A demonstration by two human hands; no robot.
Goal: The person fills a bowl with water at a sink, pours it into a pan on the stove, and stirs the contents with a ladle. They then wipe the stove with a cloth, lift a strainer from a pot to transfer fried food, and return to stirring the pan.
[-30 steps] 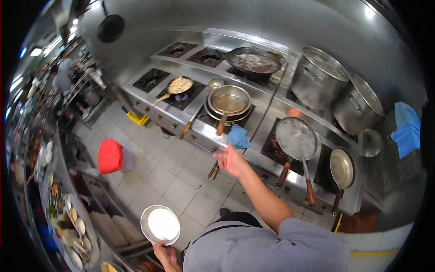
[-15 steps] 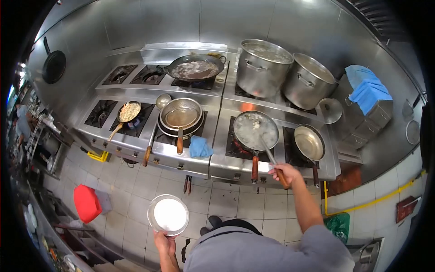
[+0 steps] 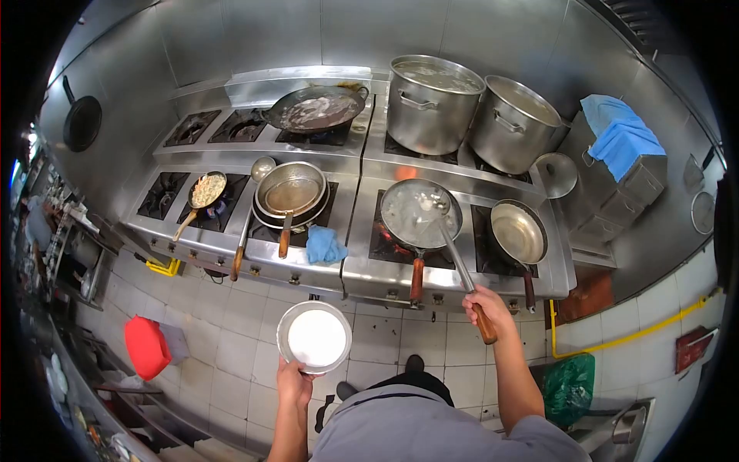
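**2 HANDS LOADED: PLATE LEFT, LADLE RIGHT**

Far left, on the floor tiles: red bin (image 3: 146, 345), well apart from both hands. On the stove (image 3: 350, 269), front row, from the left: small pan of food (image 3: 205, 189), then stacked pans (image 3: 291, 192) with wooden handles toward the front edge, then blue cloth (image 3: 324, 245) on the front ledge. Back row above these: wok (image 3: 317, 109).

Left hand (image 3: 295, 383): closed on the near rim of a round metal plate (image 3: 314, 337). Plate white inside, held roughly level over the floor, just in front of the stove, below the blue cloth.

Right hand (image 3: 483, 302): wrapped tight around the wooden grip of a ladle (image 3: 456, 256). Shaft slanted up and left; bowl end inside the frying pan (image 3: 404, 215) on the front burner, among pale contents. Orange glow under that pan. Just beside it, to the right: empty pan (image 3: 518, 231). Behind: 2 stockpots (image 3: 435, 100), side by side. Far right: blue towels (image 3: 622, 138) on steel containers.
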